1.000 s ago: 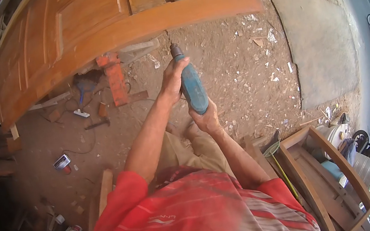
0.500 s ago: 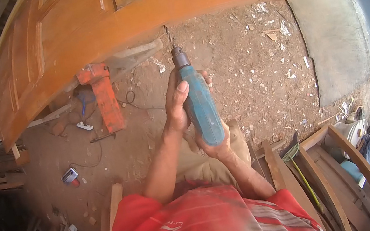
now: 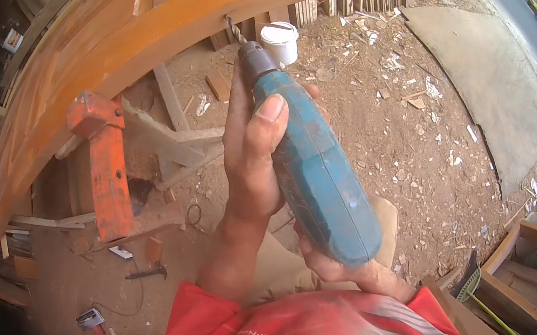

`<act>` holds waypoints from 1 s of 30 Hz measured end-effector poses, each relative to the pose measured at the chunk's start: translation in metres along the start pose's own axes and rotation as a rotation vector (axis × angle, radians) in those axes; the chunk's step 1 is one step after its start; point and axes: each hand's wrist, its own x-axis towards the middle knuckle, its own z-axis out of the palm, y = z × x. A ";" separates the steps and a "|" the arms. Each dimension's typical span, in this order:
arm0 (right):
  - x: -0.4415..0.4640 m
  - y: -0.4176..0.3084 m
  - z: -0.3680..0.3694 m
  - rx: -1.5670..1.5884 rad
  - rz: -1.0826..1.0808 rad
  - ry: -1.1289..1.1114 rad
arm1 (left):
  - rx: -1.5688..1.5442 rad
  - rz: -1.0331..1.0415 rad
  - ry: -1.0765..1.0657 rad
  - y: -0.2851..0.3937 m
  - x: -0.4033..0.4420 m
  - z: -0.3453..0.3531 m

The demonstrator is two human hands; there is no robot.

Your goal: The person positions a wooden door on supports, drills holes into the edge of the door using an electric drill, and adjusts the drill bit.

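Observation:
A blue power drill (image 3: 323,172) is held in both hands, its bit pointing away from me. My left hand (image 3: 255,148) wraps round the front of its body, thumb on top, just behind the dark chuck (image 3: 258,60). Under the rear end is my right hand (image 3: 334,263), closed round the handle, which is mostly hidden by the body. The tip of the drill bit (image 3: 235,29) meets the edge of the orange-brown wooden door (image 3: 189,30); whether it has entered the wood I cannot tell.
An orange metal stand (image 3: 109,173) is below the door at the left. Beyond the drill sits a white bucket (image 3: 280,41). A hammer (image 3: 146,274) lies on the floor at the lower left. A flat grey sheet (image 3: 489,88) and a wooden frame (image 3: 508,283) are at the right.
The drill and both hands appear larger and closer to my view. The bit's tip is now at the door edge. The view has shifted, showing the door's edge and the whole bucket.

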 end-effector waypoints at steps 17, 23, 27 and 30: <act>0.015 0.004 0.007 -0.141 -0.232 0.061 | -0.137 -0.040 -0.135 -0.029 -0.027 -0.022; 0.019 0.007 0.010 -0.090 -0.230 0.096 | -0.111 0.003 -0.127 -0.035 -0.025 -0.021; 0.018 0.002 0.015 -0.171 -0.367 0.218 | -0.145 -0.047 -0.173 -0.041 -0.024 -0.026; 0.017 0.007 0.013 -0.164 -0.385 0.237 | -0.129 -0.033 -0.164 -0.044 -0.024 -0.025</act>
